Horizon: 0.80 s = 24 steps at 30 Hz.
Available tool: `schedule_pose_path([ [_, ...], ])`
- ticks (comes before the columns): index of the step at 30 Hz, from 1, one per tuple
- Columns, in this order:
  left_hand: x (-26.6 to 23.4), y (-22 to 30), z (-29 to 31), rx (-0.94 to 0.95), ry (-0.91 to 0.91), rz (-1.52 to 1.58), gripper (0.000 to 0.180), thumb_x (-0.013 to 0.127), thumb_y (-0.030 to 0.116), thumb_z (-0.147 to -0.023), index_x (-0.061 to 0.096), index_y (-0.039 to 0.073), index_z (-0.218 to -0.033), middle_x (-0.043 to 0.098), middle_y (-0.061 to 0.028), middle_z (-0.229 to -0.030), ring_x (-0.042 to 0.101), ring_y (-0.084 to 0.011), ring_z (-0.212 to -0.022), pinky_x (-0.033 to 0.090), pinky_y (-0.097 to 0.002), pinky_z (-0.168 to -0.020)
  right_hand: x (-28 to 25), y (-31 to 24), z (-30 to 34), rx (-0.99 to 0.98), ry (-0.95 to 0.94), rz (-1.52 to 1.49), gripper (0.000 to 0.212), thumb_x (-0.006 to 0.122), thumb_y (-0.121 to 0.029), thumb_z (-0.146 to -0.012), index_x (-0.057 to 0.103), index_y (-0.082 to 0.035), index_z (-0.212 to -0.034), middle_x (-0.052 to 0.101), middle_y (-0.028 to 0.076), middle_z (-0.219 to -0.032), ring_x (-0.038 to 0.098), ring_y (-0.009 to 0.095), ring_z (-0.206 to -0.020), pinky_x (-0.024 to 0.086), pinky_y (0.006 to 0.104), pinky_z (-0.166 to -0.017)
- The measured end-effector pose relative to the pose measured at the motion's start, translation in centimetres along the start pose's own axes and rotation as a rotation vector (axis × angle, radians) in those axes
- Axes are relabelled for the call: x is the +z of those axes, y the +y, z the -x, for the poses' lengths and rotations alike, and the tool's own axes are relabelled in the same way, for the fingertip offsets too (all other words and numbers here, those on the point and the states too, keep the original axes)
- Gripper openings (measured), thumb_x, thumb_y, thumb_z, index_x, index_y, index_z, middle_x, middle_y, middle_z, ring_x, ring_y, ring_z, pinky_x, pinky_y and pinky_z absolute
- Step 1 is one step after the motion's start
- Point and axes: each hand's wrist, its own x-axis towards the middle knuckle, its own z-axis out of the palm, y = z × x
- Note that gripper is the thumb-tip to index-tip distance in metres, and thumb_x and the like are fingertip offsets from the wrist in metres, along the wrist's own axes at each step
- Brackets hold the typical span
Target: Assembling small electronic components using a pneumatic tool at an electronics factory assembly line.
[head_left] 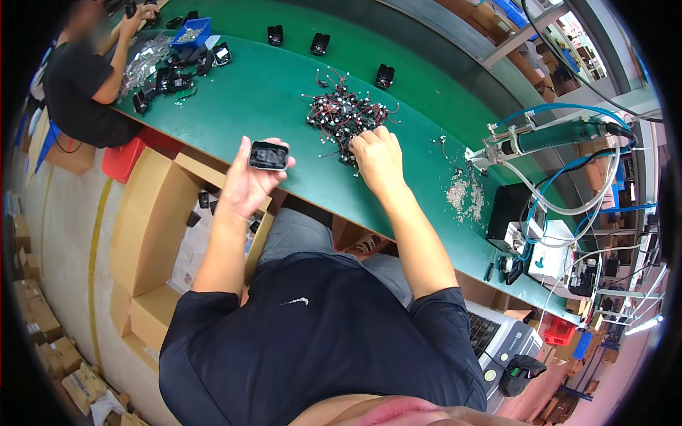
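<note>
My left hand (244,186) holds a black plastic housing (268,155), an open shell with a pale rim, just off the near edge of the green table (234,99). Fingers and thumb grip it from its sides. My right hand (379,157) reaches to the near right edge of a heap of small black parts with red and black wires (344,113). Its fingertips are pinched together at the heap, and what lies between them is hidden.
Three black housings (320,44) stand along the table's far side. On the right are tiny scattered screws (463,195) and a mounted green screwdriver tool (561,138). A cardboard box (145,220) sits below on the left. A co-worker (85,78) works at far left beside a blue bin (192,34).
</note>
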Motion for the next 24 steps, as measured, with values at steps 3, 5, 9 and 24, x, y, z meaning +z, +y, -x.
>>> schedule_pose_path([
  [3, 0.5, -2.3, 0.2, -0.224, -0.081, 0.236, 0.072, 0.041, 0.068, -0.104, 0.058, 0.003, -0.129, 0.071, -0.0207, -0.114, 0.074, -0.032, -0.082, 0.063, -0.0393, -0.063, 0.1, 0.4, -0.2, -0.024, 0.014, -0.015, 0.002, 0.069, -0.014, -0.082, 0.07, -0.013, -0.082, 0.064, 0.001, -0.082, 0.059, 0.025, -0.09, 0.046, 0.0396, -0.076],
  [5, 1.1, -4.2, -0.4, -0.201, -0.034, 0.03, 0.07, 0.037, 0.07, -0.104, 0.057, 0.008, -0.128, 0.072, -0.0191, -0.111, 0.075, -0.0321, -0.083, 0.063, -0.0391, -0.062, -0.6, 0.4, -0.4, 0.008, 0.034, -0.062, 0.002, 0.071, -0.015, -0.083, 0.071, -0.012, -0.083, 0.065, 0.003, -0.083, 0.06, 0.026, -0.091, 0.048, 0.0405, -0.078],
  [9, 3.1, -6.3, -1.0, -0.207, 0.004, -0.116, 0.056, 0.038, 0.057, -0.109, 0.051, 0.008, -0.133, 0.07, -0.0178, -0.115, 0.075, -0.0302, -0.091, 0.063, -0.0377, -0.068, -2.6, 0.2, -0.4, 0.273, 0.158, -0.341, 0.007, 0.076, -0.015, -0.085, 0.074, -0.01, -0.089, 0.07, 0.007, -0.088, 0.063, 0.031, -0.092, 0.051, 0.0426, -0.083],
  [24, 7.0, -9.2, -3.5, -0.062, -0.238, -0.396, 0.052, 0.051, 0.046, -0.108, 0.041, 0.012, -0.146, 0.064, -0.0093, -0.116, 0.068, -0.0186, -0.094, 0.06, -0.0342, -0.071, -6.5, -4.1, 4.4, 0.424, 0.197, -0.616, 0.01, 0.077, -0.006, -0.082, 0.071, -0.004, -0.089, 0.071, 0.013, -0.109, 0.07, 0.033, -0.101, 0.056, 0.043, -0.088],
])
